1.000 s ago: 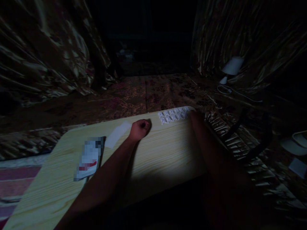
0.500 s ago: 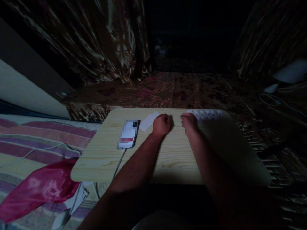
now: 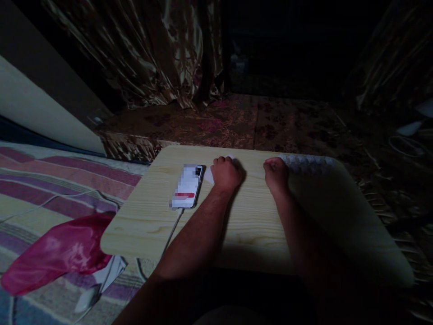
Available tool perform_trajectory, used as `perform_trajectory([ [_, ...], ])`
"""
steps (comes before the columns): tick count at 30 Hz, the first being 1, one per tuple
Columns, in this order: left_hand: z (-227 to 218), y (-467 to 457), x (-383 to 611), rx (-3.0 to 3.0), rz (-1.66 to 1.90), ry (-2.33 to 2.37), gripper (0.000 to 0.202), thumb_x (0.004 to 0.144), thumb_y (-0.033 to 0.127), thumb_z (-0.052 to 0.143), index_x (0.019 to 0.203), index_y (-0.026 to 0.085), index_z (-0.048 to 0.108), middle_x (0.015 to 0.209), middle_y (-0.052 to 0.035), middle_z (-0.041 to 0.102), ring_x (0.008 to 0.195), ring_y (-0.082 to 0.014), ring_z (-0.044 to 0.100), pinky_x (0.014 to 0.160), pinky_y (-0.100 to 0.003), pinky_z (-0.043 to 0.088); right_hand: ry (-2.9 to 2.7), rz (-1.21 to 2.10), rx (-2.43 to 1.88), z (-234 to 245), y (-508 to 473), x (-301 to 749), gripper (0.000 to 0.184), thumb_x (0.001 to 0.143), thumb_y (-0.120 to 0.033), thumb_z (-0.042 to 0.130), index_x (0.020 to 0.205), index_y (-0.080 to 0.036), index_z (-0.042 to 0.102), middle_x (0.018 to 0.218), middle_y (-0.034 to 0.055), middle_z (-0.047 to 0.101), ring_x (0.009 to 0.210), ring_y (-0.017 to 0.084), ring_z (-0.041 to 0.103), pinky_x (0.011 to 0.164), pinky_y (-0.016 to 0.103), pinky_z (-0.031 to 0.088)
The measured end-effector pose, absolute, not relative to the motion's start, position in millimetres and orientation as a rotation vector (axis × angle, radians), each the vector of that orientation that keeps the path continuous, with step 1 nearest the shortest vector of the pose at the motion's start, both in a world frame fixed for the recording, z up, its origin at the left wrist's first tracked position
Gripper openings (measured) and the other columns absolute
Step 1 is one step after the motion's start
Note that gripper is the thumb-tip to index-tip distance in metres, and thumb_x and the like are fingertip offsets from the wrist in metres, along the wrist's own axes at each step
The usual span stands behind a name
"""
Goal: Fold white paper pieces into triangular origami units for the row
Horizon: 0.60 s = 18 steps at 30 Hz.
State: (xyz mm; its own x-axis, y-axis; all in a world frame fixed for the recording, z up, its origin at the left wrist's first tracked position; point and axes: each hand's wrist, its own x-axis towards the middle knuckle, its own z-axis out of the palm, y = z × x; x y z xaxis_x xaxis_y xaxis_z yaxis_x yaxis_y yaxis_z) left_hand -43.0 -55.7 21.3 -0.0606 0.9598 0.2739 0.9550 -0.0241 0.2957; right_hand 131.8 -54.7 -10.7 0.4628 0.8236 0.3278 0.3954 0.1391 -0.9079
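Both of my hands rest on a low light wooden table [image 3: 243,225] in a dim room. My left hand [image 3: 225,174] is curled closed on top of a white paper strip [image 3: 209,175], just right of a phone [image 3: 187,186] that lies flat with its cable plugged in. My right hand [image 3: 276,175] is also curled closed, a short way to the right of the left one. It sits at the left end of a row of small white folded paper pieces [image 3: 306,163] along the table's far edge. What either fist holds is hidden.
A red plastic bag [image 3: 57,253] and white cable [image 3: 50,205] lie on a striped mat [image 3: 40,180] to the left. Dark patterned carpet [image 3: 243,122] and shiny curtains [image 3: 142,54] lie beyond the table. A pale board [image 3: 40,117] leans at far left.
The view swung left and down, bringing the mat and red bag into sight. My right hand drew in from the folded pieces toward the table's middle; my left hand shifted onto the paper strip.
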Motion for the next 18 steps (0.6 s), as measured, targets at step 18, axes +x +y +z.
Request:
perform_trajectory([
  [18, 14, -45, -50, 2.092, 0.658, 2.164, 0.036, 0.081, 0.028, 0.058, 0.114, 0.014, 0.064, 0.115, -0.0224, 0.064, 0.112, -0.0384, 0.054, 0.089, -0.049, 0.044, -1.129, 0.477, -1.476, -8, -57, 135, 0.012, 0.076, -0.03, 0.06, 0.082, -0.02, 0.063, 0.073, 0.0007, 0.064, 0.069, 0.017, 0.059, 0.068, 0.03, 0.046],
])
